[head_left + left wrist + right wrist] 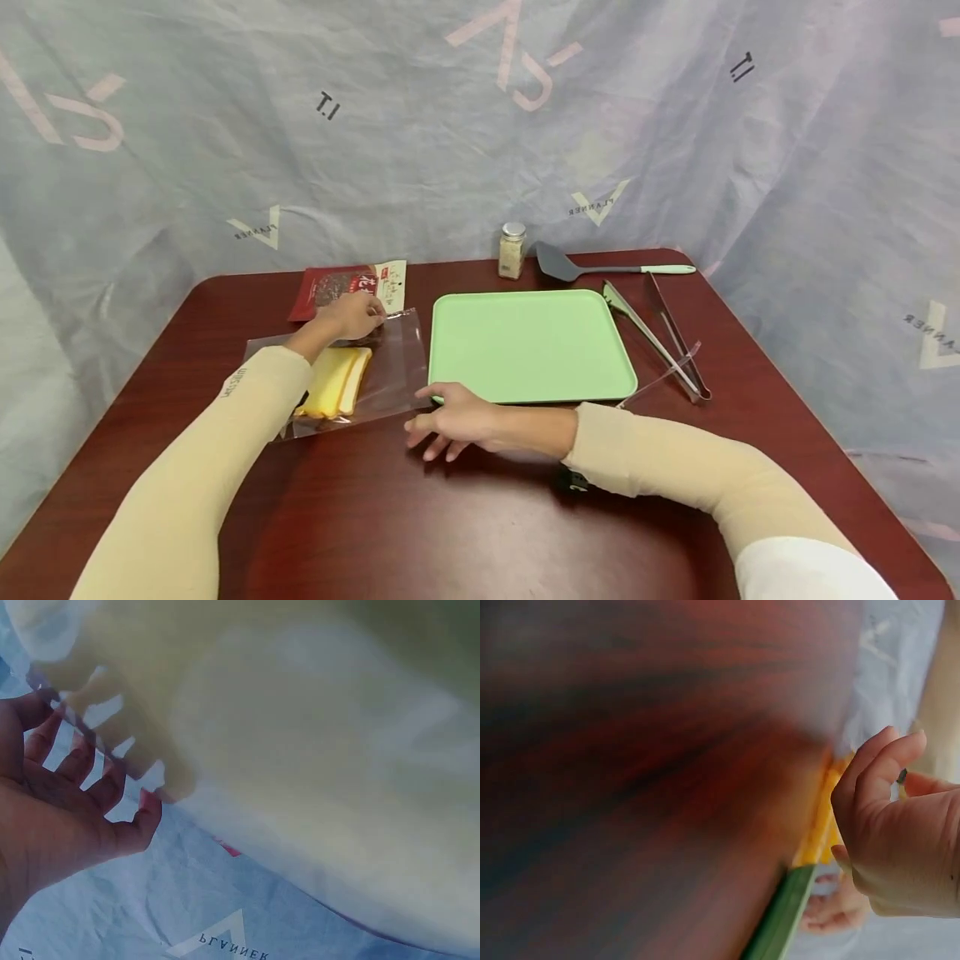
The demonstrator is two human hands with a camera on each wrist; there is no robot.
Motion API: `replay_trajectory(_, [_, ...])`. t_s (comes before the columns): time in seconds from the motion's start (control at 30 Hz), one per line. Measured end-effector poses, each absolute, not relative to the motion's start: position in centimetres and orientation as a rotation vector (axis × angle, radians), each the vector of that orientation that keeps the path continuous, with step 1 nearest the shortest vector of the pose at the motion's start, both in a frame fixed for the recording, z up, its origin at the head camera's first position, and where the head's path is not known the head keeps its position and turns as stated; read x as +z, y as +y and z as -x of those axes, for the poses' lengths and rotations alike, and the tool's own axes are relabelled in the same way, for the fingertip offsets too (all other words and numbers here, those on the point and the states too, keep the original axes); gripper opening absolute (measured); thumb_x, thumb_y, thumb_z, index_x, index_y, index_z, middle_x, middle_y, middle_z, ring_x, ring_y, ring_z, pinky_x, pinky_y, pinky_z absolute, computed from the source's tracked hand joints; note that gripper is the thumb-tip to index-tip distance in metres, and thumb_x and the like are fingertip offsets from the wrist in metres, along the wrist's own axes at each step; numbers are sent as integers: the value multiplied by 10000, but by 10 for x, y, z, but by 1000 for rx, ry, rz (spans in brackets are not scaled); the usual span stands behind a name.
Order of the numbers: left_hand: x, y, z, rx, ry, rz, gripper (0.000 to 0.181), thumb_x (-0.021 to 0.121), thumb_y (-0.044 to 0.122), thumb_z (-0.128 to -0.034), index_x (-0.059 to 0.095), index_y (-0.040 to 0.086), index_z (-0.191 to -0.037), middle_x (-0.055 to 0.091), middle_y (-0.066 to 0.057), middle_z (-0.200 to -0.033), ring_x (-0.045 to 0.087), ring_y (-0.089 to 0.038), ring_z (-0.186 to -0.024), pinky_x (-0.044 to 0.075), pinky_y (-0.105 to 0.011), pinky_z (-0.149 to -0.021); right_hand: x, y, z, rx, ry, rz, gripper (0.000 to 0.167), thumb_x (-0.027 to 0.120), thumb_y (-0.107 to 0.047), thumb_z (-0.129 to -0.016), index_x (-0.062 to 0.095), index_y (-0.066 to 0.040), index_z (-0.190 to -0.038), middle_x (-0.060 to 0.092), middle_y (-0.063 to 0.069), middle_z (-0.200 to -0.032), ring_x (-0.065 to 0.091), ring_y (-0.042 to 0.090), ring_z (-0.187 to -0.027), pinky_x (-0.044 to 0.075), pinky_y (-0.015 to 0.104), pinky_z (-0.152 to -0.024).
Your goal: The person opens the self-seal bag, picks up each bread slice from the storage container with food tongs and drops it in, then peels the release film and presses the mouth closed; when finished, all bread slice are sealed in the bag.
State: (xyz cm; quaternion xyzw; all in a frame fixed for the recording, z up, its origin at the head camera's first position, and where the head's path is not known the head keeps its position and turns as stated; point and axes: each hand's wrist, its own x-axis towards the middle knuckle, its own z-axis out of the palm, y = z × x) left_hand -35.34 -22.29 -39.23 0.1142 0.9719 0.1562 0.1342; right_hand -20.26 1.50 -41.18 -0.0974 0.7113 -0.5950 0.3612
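Note:
A clear plastic bag (397, 367) lies flat on the table, around or over a layered yellow-and-white slab (336, 383) whose kind I cannot tell. My left hand (348, 317) is at the bag's far edge; in the left wrist view the left hand's fingers (101, 787) are spread and loosely bent, tips at a blurred shiny surface. Near the bag's close right corner hovers my right hand (461, 417), fingers apart and thumb separate. In the right wrist view, the right hand (900, 832) shows nothing held. Beside it lies a light green tray (528, 346).
Behind the left hand is a red-and-cream food packet (390, 287). A spice jar (512, 250) and a grey spatula (558, 262) are along the back edge. Metal tongs (663, 342) lie right of the tray, with a thin clear strip (660, 379) across them.

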Motion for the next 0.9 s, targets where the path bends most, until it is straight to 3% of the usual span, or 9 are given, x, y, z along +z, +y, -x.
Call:
replay_trajectory(0.13, [-391,-230,354,497,2822,-374,266,494,213,-1046,685,71,-1168,641,-198,-1233,619,-348,-1054,481,-509,-846,-414,0,204,-1501,1821,225,619,671,-114,-930,354,-9,-1451,749,147,-883,659,142,-547,488,234,-434])
replay_trajectory(0.3, [-395,-233,356,628,2812,-475,238,534,158,-1028,708,24,-1121,703,-154,-1098,632,-339,-1031,487,-510,-878,-418,-9,206,-1508,1779,189,477,611,-72,-946,403,1,-1370,740,153,-912,667,161,-586,496,237,-450])
replay_trajectory(0.47, [-397,-236,360,784,2751,-535,192,558,85,-1007,686,-8,-1115,734,-131,-978,670,-306,-896,520,-441,-763,-421,-13,206,-1592,1726,154,297,563,-38,-959,459,0,-1235,725,146,-951,675,173,-625,500,242,-463])
replay_trajectory(0.7, [-396,-241,366,866,2698,-556,183,568,56,-997,655,-37,-1129,742,-140,-964,670,-250,-793,500,-344,-663,-422,-18,204,-1717,1754,138,156,536,-21,-962,576,38,-1101,721,151,-942,679,162,-618,491,226,-438])
replay_trajectory(0.9, [-393,-241,367,932,2664,-532,167,559,44,-996,663,-55,-1082,739,-159,-971,676,-280,-799,523,-402,-707,-423,-22,207,-1789,1836,100,153,558,-19,-958,659,68,-1032,729,151,-924,678,142,-583,489,214,-419])
